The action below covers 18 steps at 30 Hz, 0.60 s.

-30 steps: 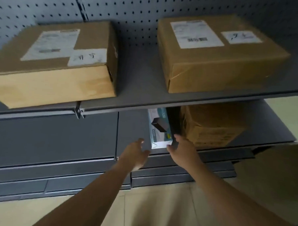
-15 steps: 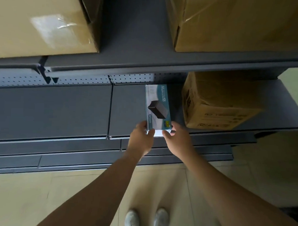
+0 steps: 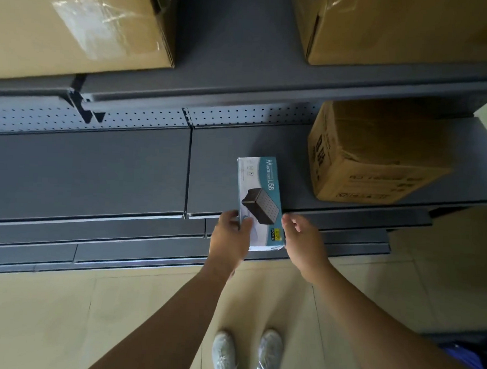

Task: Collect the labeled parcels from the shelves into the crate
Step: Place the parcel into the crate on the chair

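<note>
The teal-and-white USB box (image 3: 260, 197) was held flat, printed face toward the camera, its far end over the lower shelf (image 3: 218, 169) and its near end out past the shelf's front lip; the left hand (image 3: 230, 236) gripped its near left corner, thumb curled over the printed face and the other fingers hidden beneath; the right hand (image 3: 304, 238) sat at the box's near right edge with fingers loosely curled, and whether it pinched the box or merely lay beside it could not be told. To the right on the same shelf, apart from the box, stood a brown printed carton (image 3: 377, 165); above, the upper shelf (image 3: 241, 78) carried a taped carton (image 3: 76, 23) on the left and another carton (image 3: 397, 29) on the right, well apart; a perforated back panel (image 3: 128, 118) showed between the shelves; below lay a pale floor (image 3: 63, 316) and a pair of white shoes (image 3: 246, 352).
</note>
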Tool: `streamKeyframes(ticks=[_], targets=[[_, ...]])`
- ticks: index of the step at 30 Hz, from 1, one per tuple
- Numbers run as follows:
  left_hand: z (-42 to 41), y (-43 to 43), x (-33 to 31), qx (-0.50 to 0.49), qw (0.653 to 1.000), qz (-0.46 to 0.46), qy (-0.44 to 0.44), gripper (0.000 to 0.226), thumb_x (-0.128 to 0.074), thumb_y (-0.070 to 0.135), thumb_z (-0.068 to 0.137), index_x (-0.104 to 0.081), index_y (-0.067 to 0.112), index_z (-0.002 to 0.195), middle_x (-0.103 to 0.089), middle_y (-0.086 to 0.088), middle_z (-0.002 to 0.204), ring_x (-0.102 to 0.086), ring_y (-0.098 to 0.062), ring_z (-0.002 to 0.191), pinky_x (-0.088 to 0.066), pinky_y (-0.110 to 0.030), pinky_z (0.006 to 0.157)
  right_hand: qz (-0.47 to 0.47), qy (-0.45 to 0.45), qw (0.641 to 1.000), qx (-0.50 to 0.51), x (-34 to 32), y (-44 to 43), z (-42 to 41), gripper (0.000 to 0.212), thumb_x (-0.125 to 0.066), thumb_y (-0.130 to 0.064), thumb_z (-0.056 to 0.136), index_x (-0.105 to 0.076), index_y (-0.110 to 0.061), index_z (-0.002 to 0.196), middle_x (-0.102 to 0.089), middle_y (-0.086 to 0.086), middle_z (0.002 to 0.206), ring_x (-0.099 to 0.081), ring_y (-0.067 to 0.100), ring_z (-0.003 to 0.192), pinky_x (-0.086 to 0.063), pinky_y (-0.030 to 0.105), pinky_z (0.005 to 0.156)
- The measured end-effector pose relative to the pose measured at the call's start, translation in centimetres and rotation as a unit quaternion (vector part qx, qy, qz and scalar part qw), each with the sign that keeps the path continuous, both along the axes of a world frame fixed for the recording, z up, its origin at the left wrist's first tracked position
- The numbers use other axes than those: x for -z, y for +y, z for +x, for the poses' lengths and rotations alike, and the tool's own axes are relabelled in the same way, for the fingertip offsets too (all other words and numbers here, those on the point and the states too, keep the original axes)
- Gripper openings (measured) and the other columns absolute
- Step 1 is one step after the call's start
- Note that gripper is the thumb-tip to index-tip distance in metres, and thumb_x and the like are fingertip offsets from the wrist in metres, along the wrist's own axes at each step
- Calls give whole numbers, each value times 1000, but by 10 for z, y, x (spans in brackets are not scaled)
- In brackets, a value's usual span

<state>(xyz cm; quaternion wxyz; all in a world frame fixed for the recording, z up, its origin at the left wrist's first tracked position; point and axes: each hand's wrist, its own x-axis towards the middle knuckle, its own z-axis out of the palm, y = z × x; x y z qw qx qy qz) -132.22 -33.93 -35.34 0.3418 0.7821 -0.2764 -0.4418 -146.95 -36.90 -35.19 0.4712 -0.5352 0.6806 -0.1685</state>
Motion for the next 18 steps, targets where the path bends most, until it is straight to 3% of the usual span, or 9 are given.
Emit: streamKeyframes(ticks=[2, 4, 5, 7, 9, 11, 14, 18], targets=[[-1, 1, 2, -2, 1000, -11, 24, 27, -58, 34, 100, -53, 30, 126, -68, 4, 110, -66, -16, 95, -61, -37, 82, 30, -14, 999, 21, 4, 0, 2, 39, -37, -47, 108, -58, -20, 127, -68, 5, 114, -68, 22, 106, -60, 40, 86], [-1, -1, 1, -2, 999, -23, 49, 25, -57, 32, 102, -49, 35, 125, -65, 10, 107, -65, -12, 93, -60, -27, 74, 69, -56, 994, 64, 7, -3, 5, 36, -40, -48, 107, -57, -20, 121, -69, 9, 110, -69, 27, 105, -61, 44, 88], [-1, -1, 2, -2, 998, -28, 55, 25, -57, 30, 102, -48, 35, 125, -65, 10, 108, -65, -11, 94, -58, -23, 72, 89, -88, 988, 92, 8, -4, 6, 37, -43, -46, 107, -58, -17, 123, -68, 14, 114, -68, 32, 109, -59, 48, 92], [-2, 5, 3, 3, 998, -30, 52, 31, -57, 29, 102, -49, 29, 132, -64, 5, 118, -64, -17, 103, -59, -29, 80, 117, -135, 975, 132, 10, -1, 7, 42, -50, -41, 105, -60, -8, 129, -65, 21, 126, -63, 40, 119, -54, 53, 100], [-2, 15, 2, 12, 999, -28, 44, 38, -57, 29, 102, -48, 26, 139, -63, 3, 126, -63, -20, 111, -57, -35, 92, 135, -139, 974, 118, 8, 7, 4, 33, -50, -37, 106, -59, -13, 127, -66, 19, 121, -63, 38, 118, -56, 49, 95], [-3, 26, -2, 13, 998, -25, 51, 40, -56, 30, 102, -47, 26, 141, -61, 3, 128, -62, -19, 111, -57, -34, 93, 153, -121, 976, 95, 3, 19, 0, 17, -48, -36, 107, -56, -25, 117, -65, 10, 109, -63, 25, 111, -61, 45, 90], [-2, 44, -14, 16, 998, -15, 58, 40, -56, 31, 103, -46, 29, 141, -60, 4, 130, -61, -19, 111, -57, -41, 98, 182, -184, 961, 103, -4, 37, -7, 7, -50, -40, 106, -56, -36, 107, -68, 6, 111, -62, 21, 107, -54, 52, 100], [1, 67, -40, 28, 997, -20, 66, 39, -55, 29, 103, -45, 31, 141, -60, 6, 130, -60, -18, 112, -55, -34, 95, 192, -226, 951, 90, -26, 56, -12, 18, -56, -34, 104, -59, -27, 119, -73, 9, 112, -70, 26, 109, -56, 50, 97]])
